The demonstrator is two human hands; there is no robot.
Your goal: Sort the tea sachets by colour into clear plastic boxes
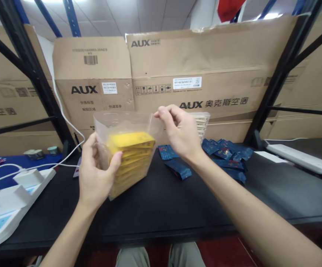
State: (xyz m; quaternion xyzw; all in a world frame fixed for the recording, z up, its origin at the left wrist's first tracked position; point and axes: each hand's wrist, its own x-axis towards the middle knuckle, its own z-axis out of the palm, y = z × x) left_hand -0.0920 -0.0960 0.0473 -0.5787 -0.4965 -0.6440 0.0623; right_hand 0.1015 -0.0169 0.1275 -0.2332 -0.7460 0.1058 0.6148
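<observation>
A clear plastic bag (102,124) holds a stack of yellow packets (133,159), lifted above the black table. My left hand (98,170) grips the bag's left side, with the thumb across its front and the fingers behind. At the bag's upper right edge, my right hand (177,129) pinches the plastic between thumb and index finger. Blue packets (230,152) lie scattered on the table right of the bag. Behind my right hand stands another clear bag of pale packets (202,124), partly hidden.
The black table (155,218) is backed by cardboard panels (213,55) and a black metal frame (278,70). White power strips (35,193) with plugs and cables lie at the left; another white strip (305,157) lies at the right. Small containers (34,154) sit at the back left.
</observation>
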